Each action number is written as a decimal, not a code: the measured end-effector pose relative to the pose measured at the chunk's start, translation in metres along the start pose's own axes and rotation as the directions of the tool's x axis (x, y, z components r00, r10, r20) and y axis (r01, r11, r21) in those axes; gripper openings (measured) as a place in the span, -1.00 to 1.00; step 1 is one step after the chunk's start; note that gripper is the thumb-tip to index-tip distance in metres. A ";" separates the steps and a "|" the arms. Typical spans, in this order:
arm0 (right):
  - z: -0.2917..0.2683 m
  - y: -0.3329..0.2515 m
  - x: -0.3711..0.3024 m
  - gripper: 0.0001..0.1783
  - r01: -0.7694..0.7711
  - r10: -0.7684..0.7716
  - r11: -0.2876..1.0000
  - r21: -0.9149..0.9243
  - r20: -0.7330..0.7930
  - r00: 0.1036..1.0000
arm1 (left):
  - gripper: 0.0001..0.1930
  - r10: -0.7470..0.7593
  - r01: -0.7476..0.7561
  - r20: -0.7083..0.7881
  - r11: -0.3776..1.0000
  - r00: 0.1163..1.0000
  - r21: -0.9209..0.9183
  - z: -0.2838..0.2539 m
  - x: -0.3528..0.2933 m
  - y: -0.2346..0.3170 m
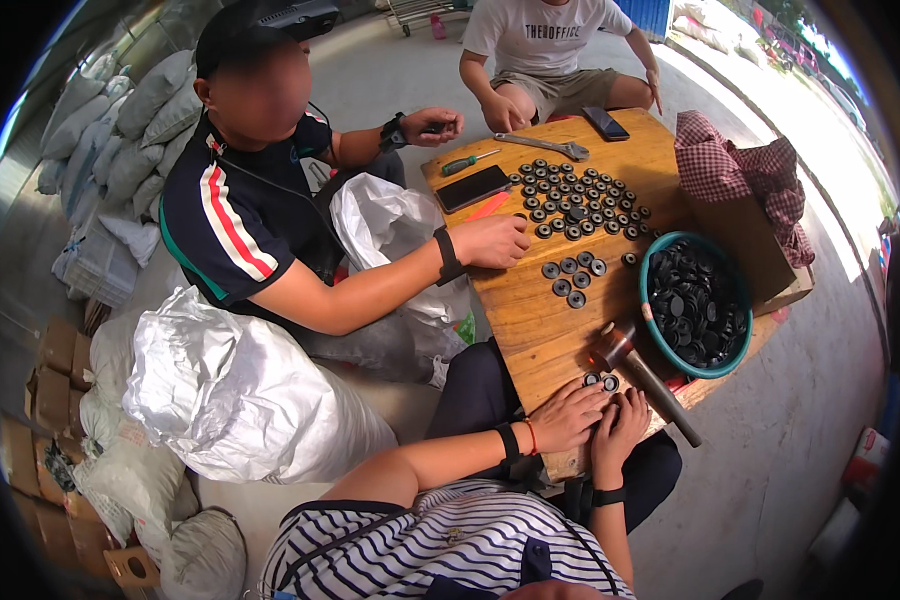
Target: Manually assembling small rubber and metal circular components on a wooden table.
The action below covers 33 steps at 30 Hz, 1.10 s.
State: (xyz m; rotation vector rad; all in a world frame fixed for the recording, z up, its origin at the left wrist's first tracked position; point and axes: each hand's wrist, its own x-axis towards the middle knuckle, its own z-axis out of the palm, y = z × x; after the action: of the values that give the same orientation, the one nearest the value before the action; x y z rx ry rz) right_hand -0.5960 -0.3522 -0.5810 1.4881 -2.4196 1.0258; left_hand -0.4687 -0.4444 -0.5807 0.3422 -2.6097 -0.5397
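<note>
My left hand [568, 415] lies at the near edge of the wooden table [530, 340], its fingers stretched toward two small black ring-shaped discs [610, 382] with pale centres. Close beside it, my right hand [622, 428] has its fingers bent together; whatever they hold is hidden. The hands nearly meet. Just beyond them a mallet [615, 345] lies with its handle pointing toward the near right. A teal basin [648, 300] full of black discs stands to the right of the mallet.
Several finished-looking black wheels [575, 205] cover the table's middle, with a smaller group [570, 278] nearer. A wrench [545, 143], screwdriver [470, 161] and phone [473, 188] lie beyond. A co-worker's hand [490, 241] rests at the left edge. A cardboard box [740, 235] stands right; a white sack [260, 390] stands left.
</note>
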 end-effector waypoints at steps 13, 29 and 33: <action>0.010 -0.012 -0.002 -0.63 -0.185 0.175 0.976 0.114 0.098 0.980 | -0.40 -0.118 0.120 0.048 0.992 0.992 -0.040 -0.011 0.001 0.002; -0.042 -0.008 -0.016 -0.49 0.128 -0.145 0.989 0.079 0.274 0.951 | -0.62 -0.111 0.110 -0.004 0.992 0.994 -0.059 -0.001 0.000 0.005; -0.042 0.005 -0.009 -0.58 0.153 -0.156 0.988 0.032 0.276 0.948 | -0.64 -0.117 0.115 -0.031 0.990 0.993 -0.083 0.003 -0.002 0.001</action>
State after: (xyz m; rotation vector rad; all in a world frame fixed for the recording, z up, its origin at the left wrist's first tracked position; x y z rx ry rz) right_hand -0.6058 -0.3192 -0.5554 1.9062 -2.4240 0.8477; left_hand -0.4684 -0.4412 -0.5839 0.4751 -2.5367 -0.6700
